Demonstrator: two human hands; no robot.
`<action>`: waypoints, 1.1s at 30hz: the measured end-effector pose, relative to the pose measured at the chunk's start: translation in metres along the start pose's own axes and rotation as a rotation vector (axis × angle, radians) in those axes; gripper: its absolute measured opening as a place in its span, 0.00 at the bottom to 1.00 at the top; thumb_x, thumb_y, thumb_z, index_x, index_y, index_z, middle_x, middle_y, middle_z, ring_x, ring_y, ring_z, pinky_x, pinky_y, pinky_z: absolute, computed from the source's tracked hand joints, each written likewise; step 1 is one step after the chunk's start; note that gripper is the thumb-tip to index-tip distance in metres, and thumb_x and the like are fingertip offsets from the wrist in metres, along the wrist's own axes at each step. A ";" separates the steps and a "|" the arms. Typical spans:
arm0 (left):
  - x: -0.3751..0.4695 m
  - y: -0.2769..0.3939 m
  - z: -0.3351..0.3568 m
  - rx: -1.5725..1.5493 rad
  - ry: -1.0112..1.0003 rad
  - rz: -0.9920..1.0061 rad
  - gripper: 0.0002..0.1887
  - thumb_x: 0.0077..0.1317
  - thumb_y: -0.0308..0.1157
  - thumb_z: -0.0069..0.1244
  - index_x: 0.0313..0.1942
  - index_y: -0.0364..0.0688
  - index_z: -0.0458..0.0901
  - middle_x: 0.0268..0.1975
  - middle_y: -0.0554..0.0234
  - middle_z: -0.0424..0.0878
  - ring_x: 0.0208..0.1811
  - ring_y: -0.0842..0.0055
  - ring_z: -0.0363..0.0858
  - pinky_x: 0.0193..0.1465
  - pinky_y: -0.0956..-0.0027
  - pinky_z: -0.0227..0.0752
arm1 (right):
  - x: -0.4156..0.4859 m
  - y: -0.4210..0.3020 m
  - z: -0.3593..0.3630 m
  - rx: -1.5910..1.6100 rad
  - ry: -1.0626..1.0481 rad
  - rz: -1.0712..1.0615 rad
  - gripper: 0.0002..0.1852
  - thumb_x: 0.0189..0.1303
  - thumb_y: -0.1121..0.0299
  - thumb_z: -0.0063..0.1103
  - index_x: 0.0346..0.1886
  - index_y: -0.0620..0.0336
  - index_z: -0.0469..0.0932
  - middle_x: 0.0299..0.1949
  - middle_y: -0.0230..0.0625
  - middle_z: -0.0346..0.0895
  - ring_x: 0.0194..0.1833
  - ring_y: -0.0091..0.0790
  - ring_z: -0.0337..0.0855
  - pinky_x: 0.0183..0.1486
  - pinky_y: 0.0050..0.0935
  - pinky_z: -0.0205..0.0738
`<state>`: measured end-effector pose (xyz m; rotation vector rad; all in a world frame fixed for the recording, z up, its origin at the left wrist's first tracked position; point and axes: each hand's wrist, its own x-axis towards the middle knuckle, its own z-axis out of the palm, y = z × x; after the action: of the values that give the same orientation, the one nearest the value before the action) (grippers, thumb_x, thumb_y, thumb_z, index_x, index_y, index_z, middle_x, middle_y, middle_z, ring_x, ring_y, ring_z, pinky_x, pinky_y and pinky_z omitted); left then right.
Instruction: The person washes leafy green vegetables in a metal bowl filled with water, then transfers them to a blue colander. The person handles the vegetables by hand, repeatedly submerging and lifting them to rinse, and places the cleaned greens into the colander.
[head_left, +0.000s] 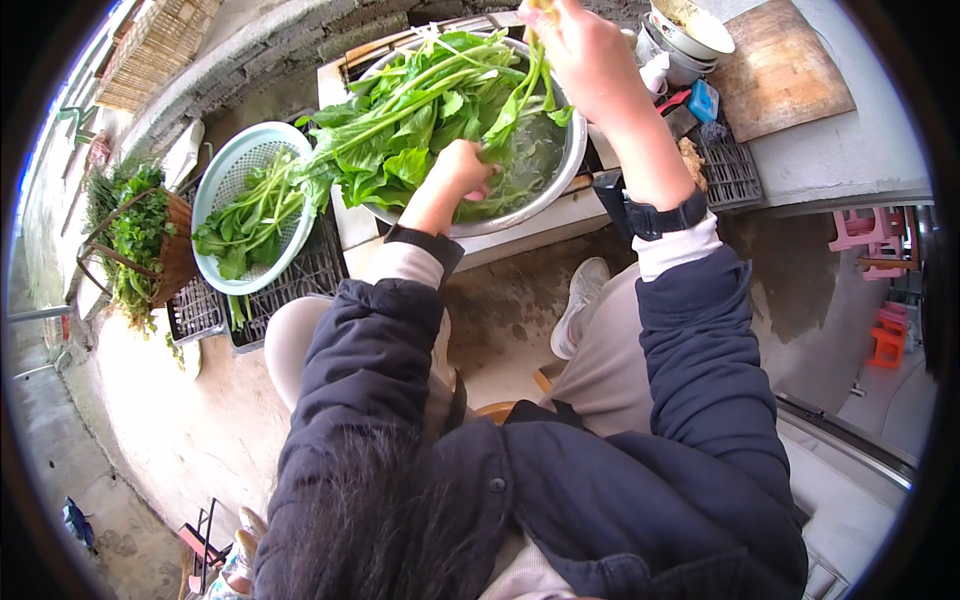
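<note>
My right hand (581, 56) is raised over the far right rim of a metal basin (576, 161), shut on the stems of a few leafy greens (521, 112). These greens hang down towards my left hand (459, 174), whose curled fingers grip their leafy ends just above the water. Part of that grip is hidden by the hand itself. Cloudy water (536, 154) shows in the right half of the basin. A large heap of leafy greens (409, 127) fills the left half and spills over the rim.
Left of the basin, a pale green colander (201, 232) holds more greens on black plastic crates (300, 270). Beyond it stands a wicker basket (174, 247) of herbs. To the right are stacked bowls (686, 37), a wooden board (784, 71) and a black crate (727, 169). Another person's shoe (244, 551) shows bottom left.
</note>
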<state>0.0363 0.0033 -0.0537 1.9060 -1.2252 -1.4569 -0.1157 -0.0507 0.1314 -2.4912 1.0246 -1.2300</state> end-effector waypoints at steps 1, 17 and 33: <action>-0.004 0.003 -0.005 -0.015 0.002 -0.018 0.16 0.56 0.26 0.58 0.45 0.31 0.79 0.31 0.53 0.82 0.25 0.69 0.84 0.26 0.70 0.81 | 0.005 -0.005 -0.007 0.064 0.078 -0.028 0.12 0.68 0.64 0.48 0.42 0.66 0.72 0.31 0.57 0.77 0.37 0.58 0.79 0.35 0.47 0.73; -0.049 0.100 -0.010 -0.224 0.449 0.668 0.14 0.60 0.30 0.57 0.45 0.36 0.79 0.27 0.53 0.82 0.25 0.68 0.79 0.34 0.67 0.73 | -0.008 0.039 0.025 0.406 -0.077 0.226 0.16 0.62 0.57 0.59 0.40 0.63 0.78 0.26 0.41 0.80 0.27 0.33 0.82 0.34 0.27 0.73; -0.154 0.005 -0.215 0.470 1.338 0.206 0.08 0.60 0.33 0.55 0.41 0.46 0.84 0.38 0.56 0.83 0.42 0.62 0.81 0.46 0.61 0.74 | -0.006 0.028 0.053 0.732 -0.214 0.325 0.28 0.60 0.53 0.63 0.56 0.65 0.71 0.51 0.41 0.75 0.42 0.24 0.78 0.43 0.24 0.76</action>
<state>0.2256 0.0962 0.1057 2.2110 -0.9812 0.3690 -0.0922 -0.0747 0.0817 -1.7637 0.7106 -0.9751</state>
